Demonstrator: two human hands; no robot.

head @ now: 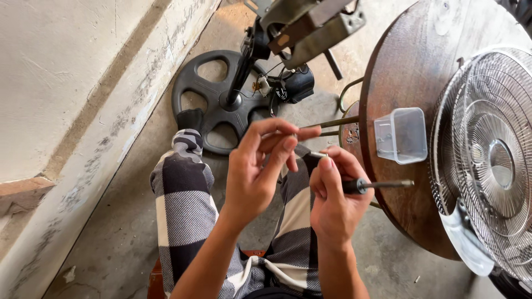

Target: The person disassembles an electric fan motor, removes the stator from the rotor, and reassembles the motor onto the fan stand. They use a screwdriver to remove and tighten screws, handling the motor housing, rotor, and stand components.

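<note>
My left hand is raised over my lap, its fingertips pinched together on something too small to make out. My right hand is closed around the black handle of a screwdriver, whose metal shaft points right over the edge of a round wooden table. The thumb and forefinger of my right hand also pinch a small metal piece, close to the left fingertips. I sit with checked black-and-white trousers below both hands.
A clear plastic tub and wire fan grilles lie on the table. A black round fan base with its pole and a dark motor stands on the concrete floor ahead. A white wall runs along the left.
</note>
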